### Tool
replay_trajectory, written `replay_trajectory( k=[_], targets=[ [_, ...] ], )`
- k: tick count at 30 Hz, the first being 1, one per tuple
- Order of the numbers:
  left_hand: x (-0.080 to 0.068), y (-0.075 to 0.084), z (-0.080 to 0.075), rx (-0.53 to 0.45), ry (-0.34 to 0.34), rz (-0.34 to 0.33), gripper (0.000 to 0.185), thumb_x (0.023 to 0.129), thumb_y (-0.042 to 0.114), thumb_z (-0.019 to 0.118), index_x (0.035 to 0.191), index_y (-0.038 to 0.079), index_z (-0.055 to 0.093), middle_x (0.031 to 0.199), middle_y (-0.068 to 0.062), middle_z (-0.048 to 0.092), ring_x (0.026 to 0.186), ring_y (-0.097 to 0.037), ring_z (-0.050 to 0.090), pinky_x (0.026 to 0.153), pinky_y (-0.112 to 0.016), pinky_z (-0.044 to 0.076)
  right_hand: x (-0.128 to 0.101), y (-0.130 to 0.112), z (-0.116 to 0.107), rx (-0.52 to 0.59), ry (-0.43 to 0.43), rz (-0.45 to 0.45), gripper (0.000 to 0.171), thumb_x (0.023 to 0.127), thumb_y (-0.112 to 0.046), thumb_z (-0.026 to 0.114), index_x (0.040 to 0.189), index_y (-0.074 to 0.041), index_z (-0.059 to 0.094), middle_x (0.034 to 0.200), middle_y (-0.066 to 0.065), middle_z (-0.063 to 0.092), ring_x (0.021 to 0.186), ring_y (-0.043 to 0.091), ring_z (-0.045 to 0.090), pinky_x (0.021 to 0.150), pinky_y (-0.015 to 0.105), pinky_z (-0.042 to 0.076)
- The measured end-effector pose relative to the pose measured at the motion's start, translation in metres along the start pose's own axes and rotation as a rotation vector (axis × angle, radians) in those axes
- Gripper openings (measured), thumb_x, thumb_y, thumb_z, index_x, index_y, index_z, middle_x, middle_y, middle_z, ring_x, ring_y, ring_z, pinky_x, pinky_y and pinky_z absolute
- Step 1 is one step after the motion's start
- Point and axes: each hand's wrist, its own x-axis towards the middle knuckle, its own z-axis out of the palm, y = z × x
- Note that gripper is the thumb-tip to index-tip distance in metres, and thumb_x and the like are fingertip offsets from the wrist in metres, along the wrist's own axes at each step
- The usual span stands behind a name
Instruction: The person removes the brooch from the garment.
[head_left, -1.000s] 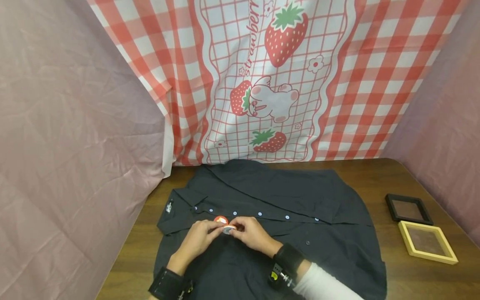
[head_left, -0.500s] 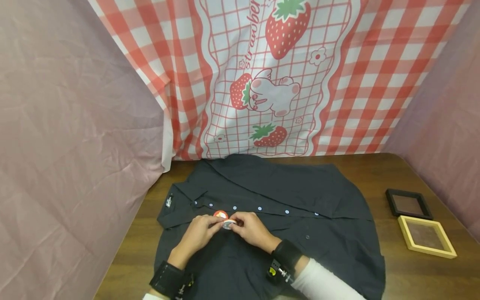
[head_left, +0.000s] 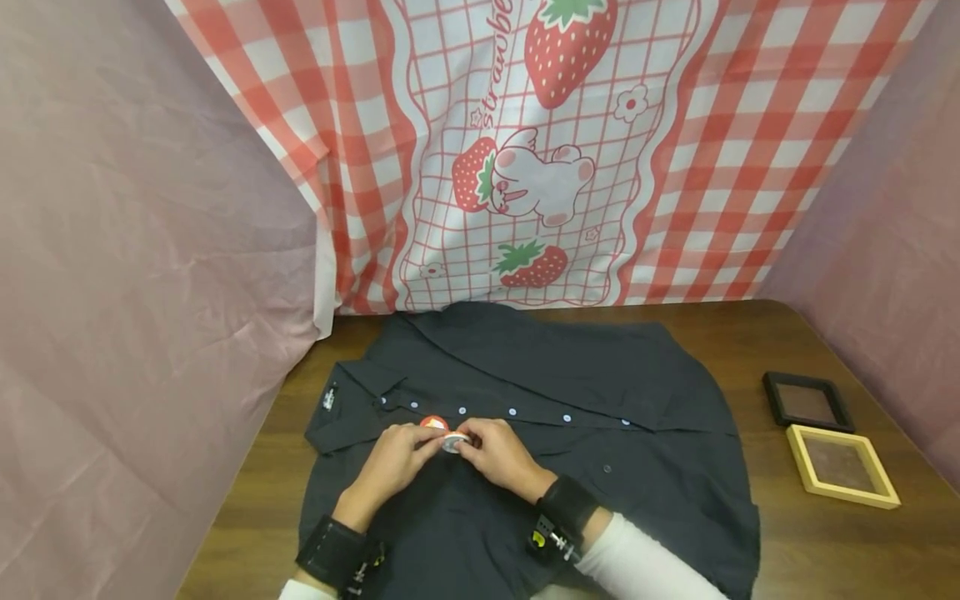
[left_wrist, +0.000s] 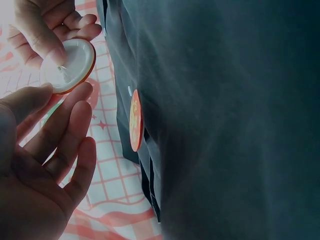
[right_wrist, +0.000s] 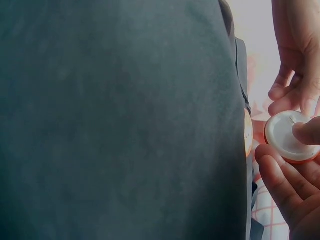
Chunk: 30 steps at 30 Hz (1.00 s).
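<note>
A dark button-up shirt [head_left: 570, 392] lies flat on the wooden table [head_left: 750, 333]. An orange round badge [head_left: 433, 423] is fixed to it beside the button row, and shows edge-on in the left wrist view [left_wrist: 135, 120]. Just above the shirt, both hands meet on a second round badge [head_left: 454, 442] turned with its white back up. My right hand [head_left: 483, 442] grips it, with the thumb [right_wrist: 307, 132] on the back and the fingers under it. My left hand [head_left: 420, 446] pinches its rim with thumb and forefinger [left_wrist: 75, 107].
A black square frame [head_left: 807, 402] and a light wooden frame [head_left: 842, 465] lie at the table's right side. Pink cloth [head_left: 150, 292] hangs on the left and right, and a red checked strawberry cloth [head_left: 525, 167] hangs behind the table.
Both hands stay together on the white-backed badge over the same spot on the shirt. Only the head view has shifted slightly.
</note>
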Motion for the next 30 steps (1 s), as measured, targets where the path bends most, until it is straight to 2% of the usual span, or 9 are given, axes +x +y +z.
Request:
replay_trajectory(
  k=[10, 22, 30],
  targets=[
    [0.0005, 0.0001, -0.0008, 0.021, -0.018, -0.021, 0.01, 0.085, 0.019, 0.074, 0.092, 0.015, 0.08, 0.076, 0.0, 0.073, 0.063, -0.014, 0.06, 0.055, -0.025, 0.044, 0.0024, -0.0026, 0.003, -0.046, 0.013, 0.025, 0.006, 0.082, -0.008, 0.072, 0.081, -0.012, 0.068, 0.067, -0.006, 0.058, 0.059, -0.002, 0.046, 0.053, 0.013, 0.04],
    [0.0033, -0.0012, -0.0016, 0.05, 0.009, 0.02, 0.01, 0.084, 0.018, 0.075, 0.091, 0.014, 0.08, 0.075, 0.0, 0.073, 0.062, -0.014, 0.061, 0.055, -0.026, 0.046, 0.0054, -0.0038, 0.0044, -0.09, 0.053, 0.013, 0.008, 0.083, -0.009, 0.071, 0.08, -0.013, 0.066, 0.068, -0.006, 0.059, 0.06, 0.0, 0.048, 0.053, 0.014, 0.041],
    [0.0046, 0.0017, -0.0012, 0.057, 0.013, 0.003, 0.01, 0.084, 0.019, 0.075, 0.091, 0.014, 0.08, 0.076, 0.0, 0.074, 0.061, -0.015, 0.061, 0.056, -0.028, 0.045, 0.004, -0.0014, 0.0035, -0.062, 0.06, 0.019, 0.007, 0.084, -0.012, 0.072, 0.081, -0.013, 0.066, 0.069, -0.006, 0.061, 0.061, 0.0, 0.049, 0.054, 0.014, 0.042]
  ],
)
